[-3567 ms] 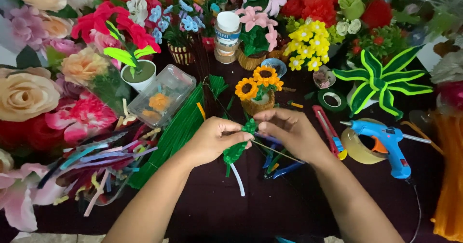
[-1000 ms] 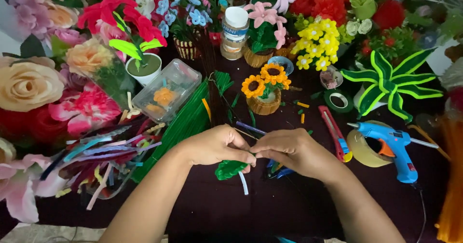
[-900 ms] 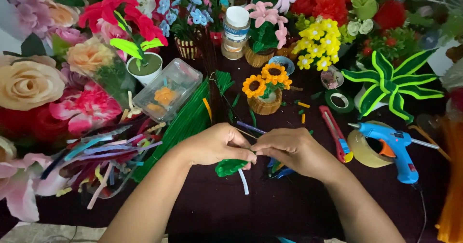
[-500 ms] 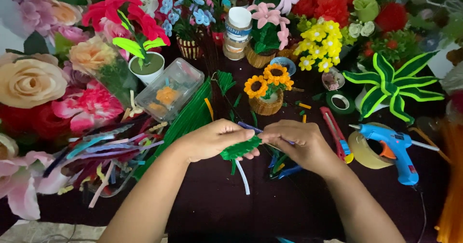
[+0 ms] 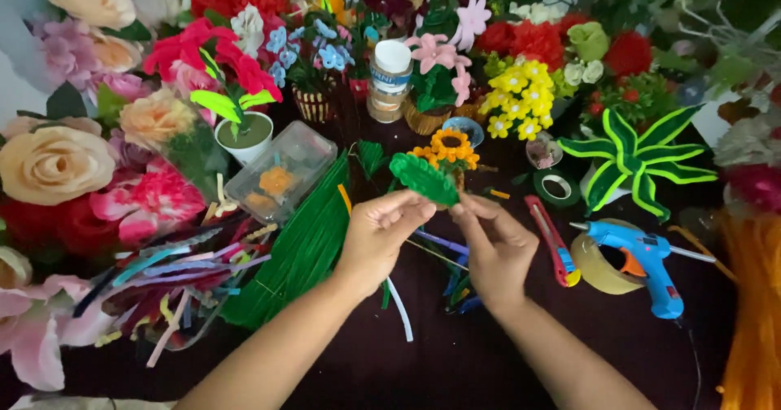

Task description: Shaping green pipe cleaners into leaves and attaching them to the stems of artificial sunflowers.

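A green pipe-cleaner leaf [image 5: 423, 179] is held up over the dark table between both hands. My left hand [image 5: 379, 234] pinches its lower left end. My right hand [image 5: 493, 245] pinches its lower right end with thumb and forefinger. A white pipe cleaner [image 5: 400, 309] and a green stem hang below my left hand. Just behind the leaf stands a small sunflower pot [image 5: 449, 145].
A bundle of green pipe cleaners [image 5: 298, 250] lies left of my hands, a clear plastic box [image 5: 280, 183] behind it. To the right lie a red utility knife [image 5: 551, 238], a blue glue gun [image 5: 643, 262], a tape roll [image 5: 597, 268]. Craft flowers ring the table.
Both hands have lifted the green leaf from low over the table up to in front of the sunflower pot, and it is now spread open flat.
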